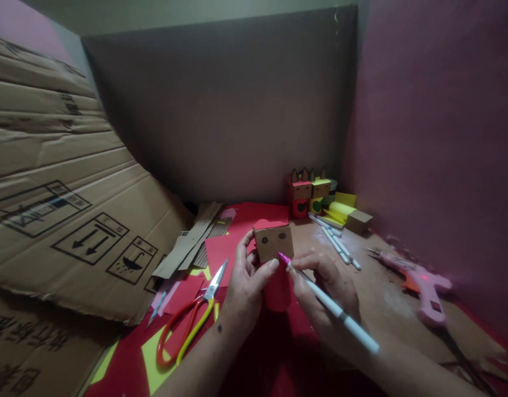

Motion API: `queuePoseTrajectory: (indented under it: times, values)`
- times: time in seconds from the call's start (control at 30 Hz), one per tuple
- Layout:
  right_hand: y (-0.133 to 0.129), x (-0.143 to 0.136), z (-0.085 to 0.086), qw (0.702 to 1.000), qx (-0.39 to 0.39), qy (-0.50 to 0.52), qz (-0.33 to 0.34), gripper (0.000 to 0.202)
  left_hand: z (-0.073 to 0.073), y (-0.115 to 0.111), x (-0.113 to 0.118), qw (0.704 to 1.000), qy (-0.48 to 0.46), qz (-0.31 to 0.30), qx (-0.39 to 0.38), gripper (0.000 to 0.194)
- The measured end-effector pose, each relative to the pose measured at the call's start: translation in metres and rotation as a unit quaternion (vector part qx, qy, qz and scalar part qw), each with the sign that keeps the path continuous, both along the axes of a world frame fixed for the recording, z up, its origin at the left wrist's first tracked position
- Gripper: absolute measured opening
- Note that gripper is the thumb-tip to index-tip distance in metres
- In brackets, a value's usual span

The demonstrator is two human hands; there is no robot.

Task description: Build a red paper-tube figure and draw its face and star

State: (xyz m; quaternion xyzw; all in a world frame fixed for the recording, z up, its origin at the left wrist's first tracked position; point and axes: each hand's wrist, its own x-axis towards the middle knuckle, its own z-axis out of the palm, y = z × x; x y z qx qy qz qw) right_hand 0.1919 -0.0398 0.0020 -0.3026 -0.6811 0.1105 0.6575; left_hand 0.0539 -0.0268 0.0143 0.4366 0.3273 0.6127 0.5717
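My left hand [248, 275] is closed around a red paper figure [277, 286], holding it upright in front of me. A brown cardboard face [274, 242] with two dark round eyes covers the figure's upper front. Pinched in my right hand [326, 284] is a white marker [340, 317] with a pink tip. That tip is at the lower edge of the cardboard face; whether it touches is hard to tell. Scissors [210, 292] with red and yellow handles lie spread to the left of my left hand.
Two finished-looking paper figures [301, 207] with pointed ears stand at the back. White markers [339, 248] and a pink glue gun [427, 286] lie on cardboard at the right. Red paper sheets [254, 215] and cardboard strips [188, 242] are at the left, below a large cardboard panel [72, 187].
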Motion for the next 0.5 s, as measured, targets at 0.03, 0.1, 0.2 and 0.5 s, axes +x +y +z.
queuePoseTrajectory:
  times: [0.03,0.1,0.2,0.5]
  values:
    - [-0.0002,-0.0002,0.001,1.0,-0.001,0.003,-0.001,0.017,-0.0001,0.0001,0.0,1.0,0.0,0.0,0.001,0.08]
    - [-0.0002,-0.0005,0.0032,1.0,0.001,0.002,-0.002,0.017,0.0,0.0004,-0.0001,1.0,0.0,-0.001,0.004,0.078]
    - [0.0006,-0.0003,0.0057,1.0,0.011,-0.009,0.0,0.017,0.001,0.0006,-0.0003,1.0,0.002,-0.002,0.001,0.08]
    - [0.0016,0.003,0.0029,0.999,0.03,-0.021,0.019,0.02,0.0018,0.0003,0.0001,1.0,0.007,-0.001,0.0,0.083]
